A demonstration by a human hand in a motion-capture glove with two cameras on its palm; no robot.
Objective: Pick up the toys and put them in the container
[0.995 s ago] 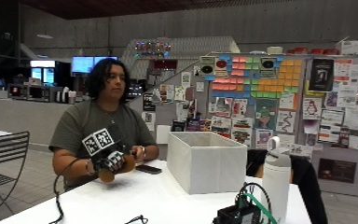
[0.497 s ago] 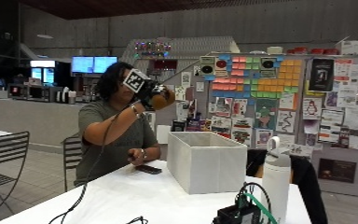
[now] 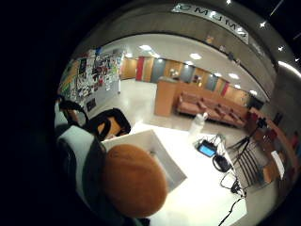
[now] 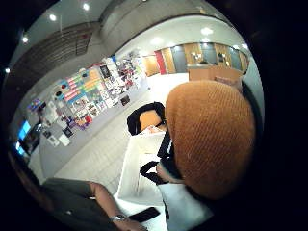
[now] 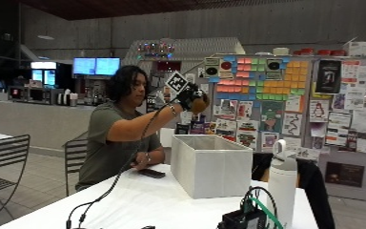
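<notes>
Worktop (image 5: 138, 200): a white surface that carries a white, open-topped fabric container (image 5: 211, 164), standing near the middle of the worktop toward its far edge. Beyond the worktop's far edge, just behind the container, stands a black chair with an orange seat (image 4: 147, 118).

Person (image 5: 116, 138): seated at the far edge of the worktop, beside the container, with the right arm raised.

Right hand (image 5: 188, 97): gloved in black, held high in the air above the container's near-left rim, well clear of it. Its fingers are curled round an orange-brown knitted soft toy (image 5: 199, 102), which fills much of both palm views (image 4: 209, 137) (image 3: 134, 181), with the container's open top below it.

Left hand (image 5: 144, 163): bare, resting on the worktop near its far edge, with a wristwatch at the wrist.

Dark phone (image 5: 152, 173): flat on the worktop, just beside the left hand and left of the container.

White bottle (image 5: 282, 183): upright, right of the container.
</notes>
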